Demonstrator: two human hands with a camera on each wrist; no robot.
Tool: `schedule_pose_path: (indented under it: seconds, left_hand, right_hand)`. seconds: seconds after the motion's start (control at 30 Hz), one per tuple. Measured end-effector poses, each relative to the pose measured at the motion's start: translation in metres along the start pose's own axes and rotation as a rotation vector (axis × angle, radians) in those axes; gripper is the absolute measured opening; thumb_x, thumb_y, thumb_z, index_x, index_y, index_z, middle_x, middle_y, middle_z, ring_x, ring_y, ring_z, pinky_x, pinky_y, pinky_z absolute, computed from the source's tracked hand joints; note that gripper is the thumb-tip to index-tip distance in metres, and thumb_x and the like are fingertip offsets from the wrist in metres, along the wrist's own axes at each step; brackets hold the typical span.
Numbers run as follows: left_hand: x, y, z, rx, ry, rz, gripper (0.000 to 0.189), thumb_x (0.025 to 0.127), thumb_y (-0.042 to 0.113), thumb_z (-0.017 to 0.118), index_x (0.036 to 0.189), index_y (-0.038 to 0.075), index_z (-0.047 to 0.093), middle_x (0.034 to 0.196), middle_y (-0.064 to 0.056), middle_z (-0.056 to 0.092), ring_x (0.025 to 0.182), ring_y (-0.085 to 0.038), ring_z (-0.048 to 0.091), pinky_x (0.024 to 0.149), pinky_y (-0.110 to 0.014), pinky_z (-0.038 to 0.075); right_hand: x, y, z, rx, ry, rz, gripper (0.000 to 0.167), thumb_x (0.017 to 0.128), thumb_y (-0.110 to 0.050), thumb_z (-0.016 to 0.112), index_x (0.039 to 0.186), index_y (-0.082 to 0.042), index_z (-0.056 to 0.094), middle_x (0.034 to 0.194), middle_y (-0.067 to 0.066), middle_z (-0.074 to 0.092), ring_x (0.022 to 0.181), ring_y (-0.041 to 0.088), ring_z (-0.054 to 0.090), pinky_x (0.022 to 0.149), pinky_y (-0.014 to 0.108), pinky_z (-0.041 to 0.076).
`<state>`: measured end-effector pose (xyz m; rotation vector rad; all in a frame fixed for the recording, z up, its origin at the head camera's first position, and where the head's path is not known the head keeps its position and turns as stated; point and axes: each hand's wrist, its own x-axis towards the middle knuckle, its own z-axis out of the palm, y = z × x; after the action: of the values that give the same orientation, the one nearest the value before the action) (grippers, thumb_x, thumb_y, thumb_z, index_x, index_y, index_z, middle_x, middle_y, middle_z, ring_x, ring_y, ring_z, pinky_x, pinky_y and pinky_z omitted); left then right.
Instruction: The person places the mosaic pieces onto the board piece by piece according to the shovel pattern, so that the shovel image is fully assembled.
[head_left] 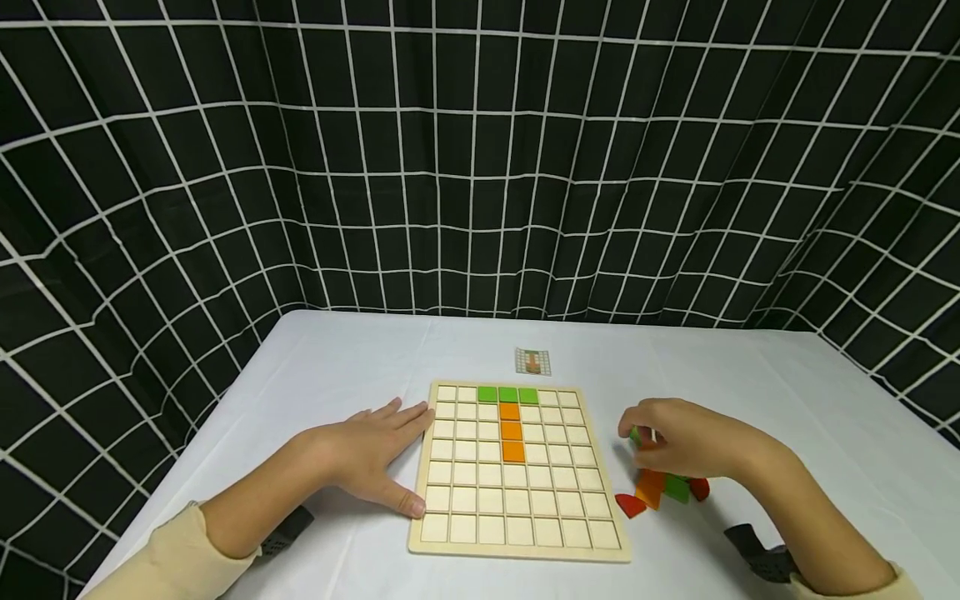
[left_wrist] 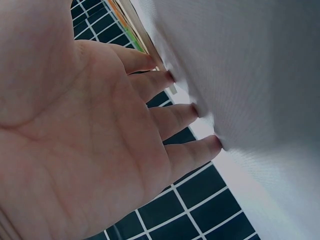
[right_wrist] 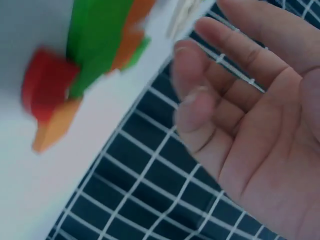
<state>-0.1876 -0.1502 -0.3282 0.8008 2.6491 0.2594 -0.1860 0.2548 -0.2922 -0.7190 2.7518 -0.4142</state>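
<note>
A wooden grid board (head_left: 477, 523) lies on the white table. Its top row holds three green squares (head_left: 507, 395), with three orange squares (head_left: 512, 431) in a column below the middle one. Flat at the board's left edge, my left hand (head_left: 367, 454) spreads its fingers, fingertips and thumb touching the frame. Right of the board, my right hand (head_left: 686, 437) hovers over a small pile of pieces, fingers bent and thumb close to the index finger. In the right wrist view no piece shows between those fingertips. The pile has orange (head_left: 649, 489), green (head_left: 677, 489) and red pieces (head_left: 699, 488), partly hidden by the hand.
A small card with a printed grid pattern (head_left: 532, 362) lies behind the board. One red piece (head_left: 630, 505) sits apart, near the board's right edge. A black cloth with white grid lines (head_left: 495, 167) hangs behind the table (head_left: 360, 350).
</note>
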Motion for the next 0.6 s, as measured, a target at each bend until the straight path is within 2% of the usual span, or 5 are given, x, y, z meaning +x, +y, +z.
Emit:
schedule_pose_path:
  seconds: [0.3,0.47,0.6]
  left_hand:
    - [-0.001,0.0,0.0,0.006,0.003,-0.004,0.121,0.072,0.081,0.067,0.162,0.013,0.02,0.166,-0.005,0.018,0.151,-0.036,0.011,0.118,-0.058,0.017]
    - [0.0,-0.002,-0.001,0.002,0.005,-0.002,0.121,0.073,0.08,0.067,0.161,0.012,0.02,0.166,-0.005,0.017,0.151,-0.036,0.011,0.118,-0.058,0.017]
    - [0.0,-0.001,0.0,0.001,0.001,0.002,0.121,0.073,0.08,0.067,0.162,0.013,0.02,0.166,-0.005,0.018,0.151,-0.036,0.011,0.118,-0.058,0.017]
  right_hand:
    - [-0.006,0.016,-0.009,-0.014,-0.051,0.16,0.022,0.086,-0.018,0.08,0.104,-0.014,0.068,0.088,0.0,0.057,0.077,0.017,0.053,0.061,0.029,0.05]
    - [-0.004,0.023,-0.008,-0.022,-0.045,0.168,0.018,0.088,-0.014,0.077,0.102,-0.01,0.067,0.083,0.001,0.056,0.069,0.016,0.053,0.059,0.029,0.049]
    - [-0.003,0.029,0.0,0.011,-0.04,0.175,0.013,0.088,-0.015,0.077,0.094,-0.011,0.066,0.075,0.0,0.055,0.062,0.015,0.053,0.054,0.028,0.049]
